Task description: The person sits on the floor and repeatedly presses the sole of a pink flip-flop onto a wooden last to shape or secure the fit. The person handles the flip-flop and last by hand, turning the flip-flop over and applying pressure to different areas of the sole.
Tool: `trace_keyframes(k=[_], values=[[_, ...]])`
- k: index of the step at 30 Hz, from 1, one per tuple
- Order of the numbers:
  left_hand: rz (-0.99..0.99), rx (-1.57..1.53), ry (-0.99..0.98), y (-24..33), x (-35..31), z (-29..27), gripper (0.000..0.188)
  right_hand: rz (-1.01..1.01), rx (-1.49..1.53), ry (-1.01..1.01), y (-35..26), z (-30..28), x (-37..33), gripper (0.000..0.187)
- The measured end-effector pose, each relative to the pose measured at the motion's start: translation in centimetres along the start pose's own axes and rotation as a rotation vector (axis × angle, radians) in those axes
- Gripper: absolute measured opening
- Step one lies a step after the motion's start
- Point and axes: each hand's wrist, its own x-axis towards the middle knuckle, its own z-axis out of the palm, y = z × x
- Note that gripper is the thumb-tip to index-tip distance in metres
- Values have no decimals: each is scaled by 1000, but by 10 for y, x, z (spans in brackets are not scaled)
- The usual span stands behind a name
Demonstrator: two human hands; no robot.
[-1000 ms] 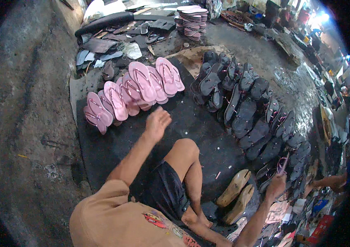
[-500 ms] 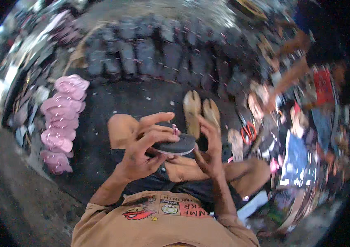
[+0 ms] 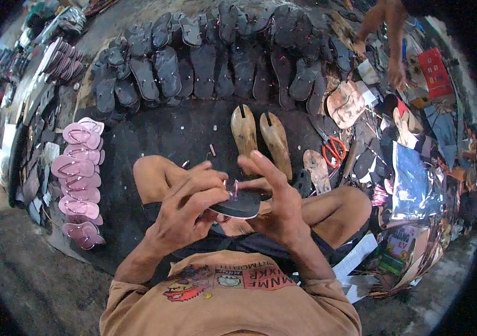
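Observation:
Above my lap, a black flip-flop sole (image 3: 241, 206) with a pale edge and a pink strap lies between my two hands. My left hand (image 3: 185, 204) is closed round one end of it, fingers over the top by the strap. At the other side, my right hand (image 3: 282, 207) grips the sole's edge, one finger reaching to the pink strap and another raised. Part of the strap is hidden behind my fingers. Beyond my hands lie two wooden foot forms (image 3: 244, 131), each slit at the far end.
Pink flip-flops (image 3: 79, 179) are lined up at the left. Several rows of black flip-flops (image 3: 202, 67) stretch across the far side. Scissors with orange handles (image 3: 334, 151), a blue plastic sheet (image 3: 412, 182) and scraps lie to the right. Another person's hand (image 3: 396, 75) reaches down at the far right.
My right hand has come in from beside the flip-flop to its sole and strap. The flip-flop has tilted, and the view has shifted and sharpened.

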Motion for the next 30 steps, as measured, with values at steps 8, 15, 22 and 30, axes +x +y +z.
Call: trace_keyframes(k=[8,15,22,30], values=[[-325,35,94,-52,-21,-3,49,-13,-116,-48,98,12,15,51],[-603,-1335,497,-144,17,-26,80,505,-87,149,215,38,-2,86],[-607,-1249,775,-180,-5,-55,66,188,-178,-94,14,0,-27,77],[-685,-1364,573,-87,19,-13,63,411,214,-51,14,34,-49,75]])
